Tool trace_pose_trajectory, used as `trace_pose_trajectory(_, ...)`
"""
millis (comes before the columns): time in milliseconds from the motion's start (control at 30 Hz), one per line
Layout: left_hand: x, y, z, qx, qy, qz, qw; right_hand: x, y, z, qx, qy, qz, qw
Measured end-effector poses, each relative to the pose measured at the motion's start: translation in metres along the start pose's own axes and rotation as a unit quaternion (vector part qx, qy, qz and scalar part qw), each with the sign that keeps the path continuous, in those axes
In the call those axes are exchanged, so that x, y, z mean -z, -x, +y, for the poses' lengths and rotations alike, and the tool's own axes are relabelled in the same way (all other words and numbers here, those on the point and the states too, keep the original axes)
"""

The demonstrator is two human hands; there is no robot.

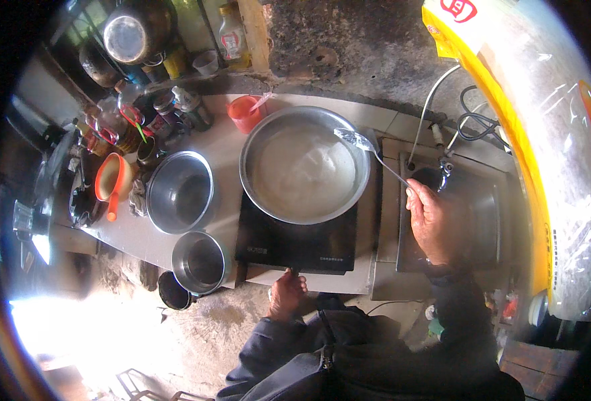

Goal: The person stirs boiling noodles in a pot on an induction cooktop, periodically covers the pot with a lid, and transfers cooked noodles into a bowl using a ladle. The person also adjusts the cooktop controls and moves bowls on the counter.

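My right hand [429,220] grips the thin handle of a metal spoon or turner [355,139]. Its shiny wet-looking head is over the right rim of a wide metal basin [247,173]. Cloudy whitish liquid [300,170], with paler foam on the right, fills much of the basin. Beneath it is a black induction cooker [295,245], its front part showing. My left hand [288,295] is at the cooker's front edge with curled fingers; whether it holds anything there is unclear.
Left of the cooker stand two metal pots [180,193] [198,263]. An orange-rimmed ladle [110,183], a red plastic cup [245,114] and several bottles and jars [190,108] line the counter. A sink [475,220] with a tap [444,173] lies right. A large plastic package [556,150] rises beyond it.
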State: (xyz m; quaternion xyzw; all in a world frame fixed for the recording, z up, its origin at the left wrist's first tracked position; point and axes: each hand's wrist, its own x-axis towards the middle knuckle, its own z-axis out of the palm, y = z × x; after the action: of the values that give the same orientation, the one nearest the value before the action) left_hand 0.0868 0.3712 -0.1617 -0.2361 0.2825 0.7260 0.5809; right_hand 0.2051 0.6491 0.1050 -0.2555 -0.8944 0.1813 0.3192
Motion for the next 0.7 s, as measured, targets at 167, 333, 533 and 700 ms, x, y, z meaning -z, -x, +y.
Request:
trace_pose_trajectory(167,-0.010,0.004,0.000,-0.027,-0.030,0.010,0.999,-0.002,0.001,0.000,0.020,0.004,0.006,1.000)
trace_pose_trajectory(333,-0.022,0.009,0.000,-0.023,-0.073,0.070,0.995,-0.008,0.005,0.004,-0.002,-0.021,-0.003,1.000)
trace_pose_trajectory(533,-0.019,0.008,0.002,-0.033,-0.107,0.016,0.994,-0.010,0.007,0.008,-0.015,-0.034,-0.021,0.999)
trace_pose_trajectory(700,-0.021,0.006,-0.004,-0.079,-0.160,0.111,0.978,-0.009,0.007,0.006,-0.015,-0.014,-0.025,1.000)
